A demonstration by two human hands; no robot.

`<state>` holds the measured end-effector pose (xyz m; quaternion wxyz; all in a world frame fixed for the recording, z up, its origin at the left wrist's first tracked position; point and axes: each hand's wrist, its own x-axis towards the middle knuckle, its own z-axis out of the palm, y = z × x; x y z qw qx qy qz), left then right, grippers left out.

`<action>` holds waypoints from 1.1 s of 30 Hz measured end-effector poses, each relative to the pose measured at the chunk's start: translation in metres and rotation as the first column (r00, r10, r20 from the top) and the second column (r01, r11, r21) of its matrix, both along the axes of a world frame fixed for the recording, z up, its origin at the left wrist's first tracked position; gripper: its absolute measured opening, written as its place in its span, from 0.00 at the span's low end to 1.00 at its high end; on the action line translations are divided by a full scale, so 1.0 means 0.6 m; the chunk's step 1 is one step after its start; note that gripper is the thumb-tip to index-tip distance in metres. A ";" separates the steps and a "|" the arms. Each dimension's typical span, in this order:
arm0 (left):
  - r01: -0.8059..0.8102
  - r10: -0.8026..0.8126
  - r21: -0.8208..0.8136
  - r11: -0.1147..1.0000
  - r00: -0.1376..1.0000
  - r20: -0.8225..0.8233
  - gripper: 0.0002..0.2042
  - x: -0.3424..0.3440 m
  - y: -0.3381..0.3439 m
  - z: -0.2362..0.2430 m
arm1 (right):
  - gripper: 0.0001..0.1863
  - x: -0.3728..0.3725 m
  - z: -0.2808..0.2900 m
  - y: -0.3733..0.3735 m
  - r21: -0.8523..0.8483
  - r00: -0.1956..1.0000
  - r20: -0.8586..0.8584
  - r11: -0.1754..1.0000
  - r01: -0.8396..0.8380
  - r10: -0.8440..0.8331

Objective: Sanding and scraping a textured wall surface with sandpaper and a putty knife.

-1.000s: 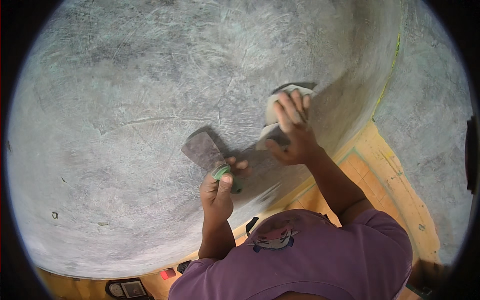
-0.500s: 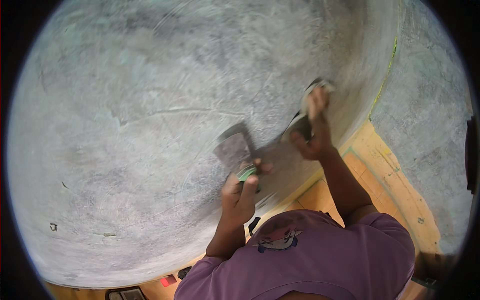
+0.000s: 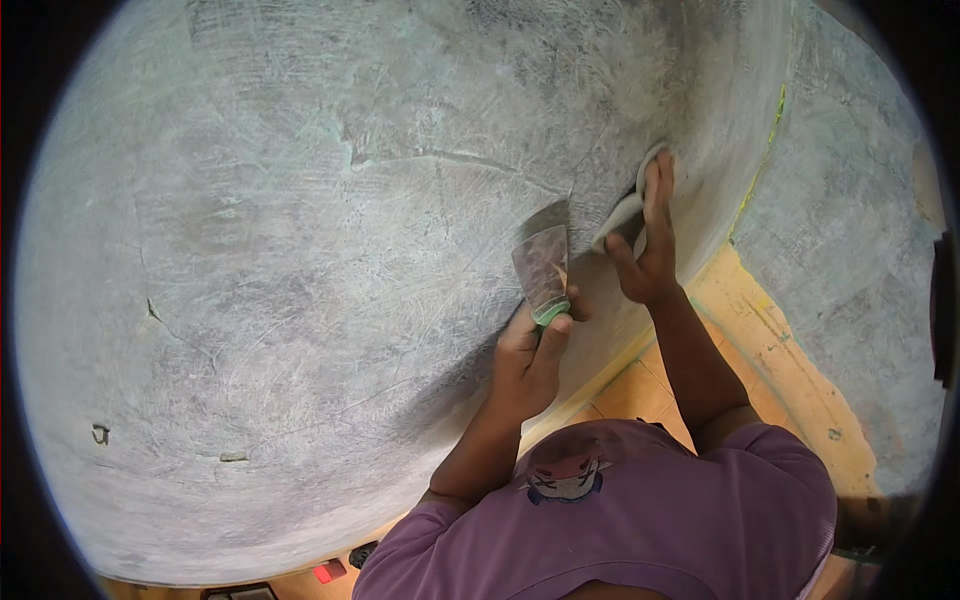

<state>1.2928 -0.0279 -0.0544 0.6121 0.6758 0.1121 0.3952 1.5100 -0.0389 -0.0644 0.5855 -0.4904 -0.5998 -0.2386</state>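
My left hand (image 3: 532, 358) is wrapped around the green handle of a putty knife (image 3: 544, 262). Its wide, stained metal blade points up and away from me, close to the grey wall (image 3: 300, 330); whether the blade touches it I cannot tell. Further right, my right hand (image 3: 652, 240) presses a bent, pale-edged sheet of sandpaper (image 3: 622, 218) against the wall, fingers stretched along it and thumb at its lower edge. Part of the sheet is hidden under the fingers. A raised crack line (image 3: 470, 160) runs across the wall just beyond the blade.
At the right, a second grey wall (image 3: 850, 250) meets the first along a corner with a yellow line (image 3: 762, 165). Orange floor tiles (image 3: 640, 392) show below. Near the lower edge lie a red object (image 3: 328, 571) and a dark item (image 3: 362, 554). Small chips mark the wall's left side.
My left hand and the putty knife have moved right and slightly up, nearer my right hand. The right hand has shifted slightly right with the sandpaper.
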 end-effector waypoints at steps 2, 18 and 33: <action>-0.012 0.010 -0.062 0.998 1.000 -0.028 0.15 0.002 0.000 0.000 | 0.42 -0.017 0.034 0.008 0.042 0.993 -0.117 0.999 -0.026 0.031; -0.031 0.039 -0.054 0.998 0.985 0.167 0.16 0.028 -0.002 -0.015 | 0.42 0.001 0.043 0.009 0.020 0.998 0.062 1.000 0.001 -0.002; -0.208 0.209 -0.021 0.978 0.975 0.077 0.17 0.158 -0.021 0.015 | 0.40 0.138 0.021 -0.011 -0.080 0.994 0.097 0.996 -0.051 0.058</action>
